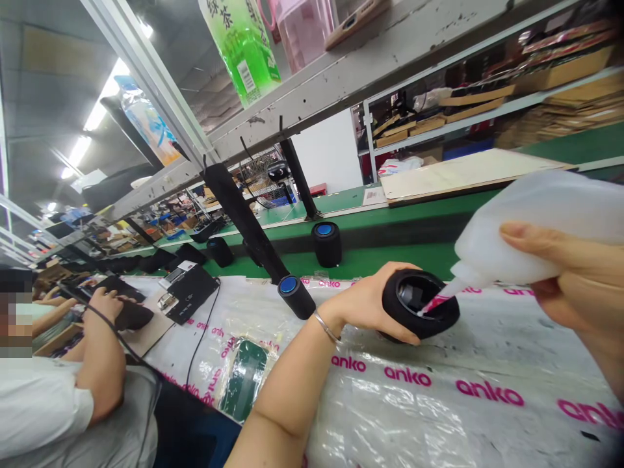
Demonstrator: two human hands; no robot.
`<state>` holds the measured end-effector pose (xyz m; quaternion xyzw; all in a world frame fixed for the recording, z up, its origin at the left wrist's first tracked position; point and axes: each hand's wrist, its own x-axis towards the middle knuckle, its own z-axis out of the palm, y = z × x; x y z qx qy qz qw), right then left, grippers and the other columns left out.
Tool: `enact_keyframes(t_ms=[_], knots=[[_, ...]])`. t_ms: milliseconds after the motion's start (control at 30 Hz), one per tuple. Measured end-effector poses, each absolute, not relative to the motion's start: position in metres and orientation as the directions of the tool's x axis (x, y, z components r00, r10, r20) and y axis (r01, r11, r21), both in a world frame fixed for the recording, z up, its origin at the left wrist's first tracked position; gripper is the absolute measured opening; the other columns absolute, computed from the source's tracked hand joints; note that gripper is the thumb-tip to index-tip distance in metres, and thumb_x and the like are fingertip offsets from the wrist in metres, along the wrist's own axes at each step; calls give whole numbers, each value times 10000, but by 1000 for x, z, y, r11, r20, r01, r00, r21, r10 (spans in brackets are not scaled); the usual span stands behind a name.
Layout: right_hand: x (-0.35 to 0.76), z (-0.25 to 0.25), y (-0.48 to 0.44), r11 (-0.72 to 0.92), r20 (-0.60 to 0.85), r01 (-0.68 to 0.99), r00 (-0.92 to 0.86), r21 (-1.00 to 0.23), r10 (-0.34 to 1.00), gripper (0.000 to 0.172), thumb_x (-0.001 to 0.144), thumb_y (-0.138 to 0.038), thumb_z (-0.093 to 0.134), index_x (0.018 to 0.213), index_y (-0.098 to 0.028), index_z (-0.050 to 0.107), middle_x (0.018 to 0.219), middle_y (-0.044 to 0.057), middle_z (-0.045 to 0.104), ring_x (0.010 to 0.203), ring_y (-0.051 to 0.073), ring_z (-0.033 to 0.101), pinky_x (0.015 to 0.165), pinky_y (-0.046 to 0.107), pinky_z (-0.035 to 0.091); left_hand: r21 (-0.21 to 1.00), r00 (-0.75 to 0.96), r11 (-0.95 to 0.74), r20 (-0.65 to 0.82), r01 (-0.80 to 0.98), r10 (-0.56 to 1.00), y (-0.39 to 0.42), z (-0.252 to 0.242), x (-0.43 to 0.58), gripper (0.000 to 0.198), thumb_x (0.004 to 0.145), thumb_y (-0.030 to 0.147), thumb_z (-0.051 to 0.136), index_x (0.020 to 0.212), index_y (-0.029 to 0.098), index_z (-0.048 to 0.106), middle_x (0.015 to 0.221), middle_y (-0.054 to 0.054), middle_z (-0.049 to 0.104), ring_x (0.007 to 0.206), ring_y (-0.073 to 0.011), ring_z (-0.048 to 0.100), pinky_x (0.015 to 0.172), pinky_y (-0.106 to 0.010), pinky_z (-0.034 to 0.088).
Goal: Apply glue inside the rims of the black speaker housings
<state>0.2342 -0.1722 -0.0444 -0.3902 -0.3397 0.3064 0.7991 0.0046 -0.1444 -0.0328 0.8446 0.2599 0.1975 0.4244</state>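
Observation:
My left hand (373,300) grips a black fabric-covered cylinder speaker (429,318), tilted so its open end faces me. My right hand (570,273) squeezes a white plastic squeeze bottle (526,221). The bottle's pink-tipped nozzle (436,302) pokes into the rim of the speaker's open end. A thin bracelet sits on my left wrist. Both hands hover just above a plastic sheet (439,403) printed with pink "anko" lettering.
A finished speaker with a blue top (296,296) lies on the sheet to the left; another (326,242) stands on the green conveyor (380,257). A co-worker's arm (100,351) works at the left by a black fixture (188,292). A green bottle (241,45) sits overhead.

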Motion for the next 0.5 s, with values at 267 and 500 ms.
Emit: enact_keyframes(t_ms=[267,500], knots=[[228,-44,-173,505,277,-230,617,-832,737,559,447,-331,932,928,-133,725,1026,132,591,971,336,590,484,289,510,800,791,-525,109,289,602,-145,-31,4,947,518,296,861,1351,215,417,1367,-80,491,1263,-285,520,1101,-397,409],[217,-42,-179,510,278,-214,635,-833,720,442,537,-340,912,905,-174,731,1008,102,601,891,265,598,451,243,416,786,784,-517,69,338,617,-148,-29,6,970,504,300,864,1361,232,415,1392,-76,478,1277,-287,510,1101,-392,409]])
